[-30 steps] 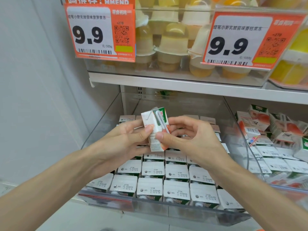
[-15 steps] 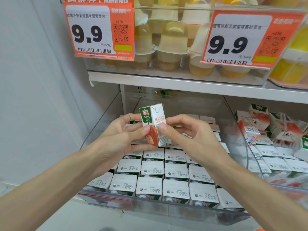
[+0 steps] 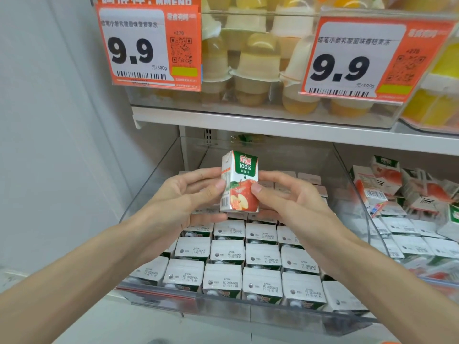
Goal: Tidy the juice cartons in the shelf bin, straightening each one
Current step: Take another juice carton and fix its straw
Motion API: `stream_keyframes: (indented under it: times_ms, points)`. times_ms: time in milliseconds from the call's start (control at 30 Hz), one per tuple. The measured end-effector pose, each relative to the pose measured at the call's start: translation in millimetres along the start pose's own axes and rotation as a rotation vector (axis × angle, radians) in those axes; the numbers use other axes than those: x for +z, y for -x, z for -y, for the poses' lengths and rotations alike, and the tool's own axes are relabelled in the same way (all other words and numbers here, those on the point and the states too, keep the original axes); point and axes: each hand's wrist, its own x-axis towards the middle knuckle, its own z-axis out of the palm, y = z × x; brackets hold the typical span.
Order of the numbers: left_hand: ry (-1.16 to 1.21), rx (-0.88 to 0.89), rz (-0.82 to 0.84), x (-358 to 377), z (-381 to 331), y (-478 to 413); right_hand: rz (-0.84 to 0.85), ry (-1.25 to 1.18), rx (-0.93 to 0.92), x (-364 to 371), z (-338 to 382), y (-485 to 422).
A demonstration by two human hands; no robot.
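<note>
One held carton [image 3: 239,181], roughly twenty binned cartons [image 3: 226,252], two price tags [image 3: 149,43].

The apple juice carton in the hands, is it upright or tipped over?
Upright: left hand and right hand hold the carton above the bin, green top up, print reading level.

The held juice carton [image 3: 239,181] reads "100%" in white on its green top panel. Two orange price tags, the left [image 3: 149,43] and the right [image 3: 357,63], each read "9.9" and "/500g". Carton tops in the shelf bin [image 3: 248,316] carry printed date codes, too small to read reliably.
</note>
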Motion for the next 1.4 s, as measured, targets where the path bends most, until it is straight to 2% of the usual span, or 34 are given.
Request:
stream_keyframes:
  times_ms: [100,233,400,600,700,867,1100,1300,1400]
  points:
    - [-0.087,0.008,0.024,2.2,2.5,0.2,0.073,0.004,0.014,2.7,-2.1,-0.5]
    - [-0.144,0.035,0.146,4.8,1.8,2.7,0.111,0.072,-0.023,3.1,-0.3,1.4]
    - [-0.212,0.106,0.165,1.4,4.0,3.1,0.031,0.283,-0.174,-0.1,-6.0,1.6]
    - [-0.360,0.176,0.119,0.5,2.5,3.4,-0.023,0.365,-0.283,0.7,-10.1,-0.6]
    - [-0.334,0.157,0.102,-0.1,1.2,3.0,-0.015,0.293,-0.241,-0.2,-7.2,0.9]
    - [-0.180,0.077,0.056,2.1,-0.7,0.7,0.044,0.044,-0.056,0.7,2.6,1.5]
    - [-0.108,-0.019,-0.017,4.6,0.6,0.1,0.062,-0.192,0.054,4.4,3.5,-3.1]
    - [-0.124,-0.053,-0.041,11.5,-2.3,0.9,0.084,-0.198,0.076,3.8,4.6,-3.6]
    - [-0.180,-0.054,0.016,9.9,-1.7,2.0,0.125,-0.110,0.066,3.2,3.2,-0.9]
